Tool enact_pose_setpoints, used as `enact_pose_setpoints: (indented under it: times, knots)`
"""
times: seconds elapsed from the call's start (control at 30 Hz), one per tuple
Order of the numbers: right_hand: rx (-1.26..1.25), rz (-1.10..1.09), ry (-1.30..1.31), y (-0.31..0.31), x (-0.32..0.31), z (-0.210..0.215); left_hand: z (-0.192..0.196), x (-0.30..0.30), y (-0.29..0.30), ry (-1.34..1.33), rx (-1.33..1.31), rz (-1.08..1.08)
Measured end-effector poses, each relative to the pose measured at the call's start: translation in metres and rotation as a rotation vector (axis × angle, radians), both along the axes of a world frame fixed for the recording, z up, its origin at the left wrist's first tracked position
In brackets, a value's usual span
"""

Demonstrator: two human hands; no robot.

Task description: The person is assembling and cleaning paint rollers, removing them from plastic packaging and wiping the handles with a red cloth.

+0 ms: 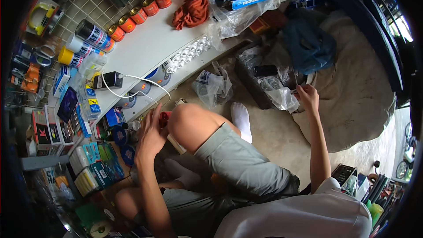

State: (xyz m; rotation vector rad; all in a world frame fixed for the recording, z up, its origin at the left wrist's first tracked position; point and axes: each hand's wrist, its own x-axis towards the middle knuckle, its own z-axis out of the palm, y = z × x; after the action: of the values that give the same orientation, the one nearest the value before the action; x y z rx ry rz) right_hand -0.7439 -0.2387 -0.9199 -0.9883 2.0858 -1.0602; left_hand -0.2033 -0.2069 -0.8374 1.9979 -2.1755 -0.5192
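Note:
My right hand (308, 97) reaches out over the right side of the floor, its fingers pinched at the edge of a clear plastic bag (282, 98). Something small and pale shows at the fingertips, too small to name. The bag lies in a dark open box (251, 79) that also holds a black item (265, 70). My left hand (151, 133) is beside my bent knee, fingers stretched out and slightly apart. Right next to it is a red object (165, 118), partly hidden by the hand and knee; I cannot tell whether they touch.
A white shelf (145, 39) carries small red cans (138, 15), spray cans (94, 35), a red cloth (191, 10) and a black charger (108, 80) with white cable. Another plastic bag (212, 86) lies on the floor. A large beige sack (352, 88) bears a blue bag (310, 44).

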Motion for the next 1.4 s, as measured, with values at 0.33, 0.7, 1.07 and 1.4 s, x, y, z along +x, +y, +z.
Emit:
enact_pose_setpoints:
  times: [0.33, 0.7, 1.07, 1.4]
  knots:
    - [0.141, 0.271, 0.710, -0.032, 0.048, -0.026, 0.046, 0.018, 0.009, 0.073, 0.262, 0.075]
    - [-0.037, 0.681, 0.347, 0.014, 0.155, 0.015, 0.073, -0.001, -0.011, 0.175, 0.213, 0.064]
    - [-0.188, 0.980, -0.120, 0.001, 0.289, -0.012, 0.056, 0.025, -0.002, 0.188, 0.203, 0.087]
    - [-0.571, 0.750, 0.043, 0.027, 0.305, -0.018, 0.056, 0.022, 0.000, 0.167, 0.204, 0.111]
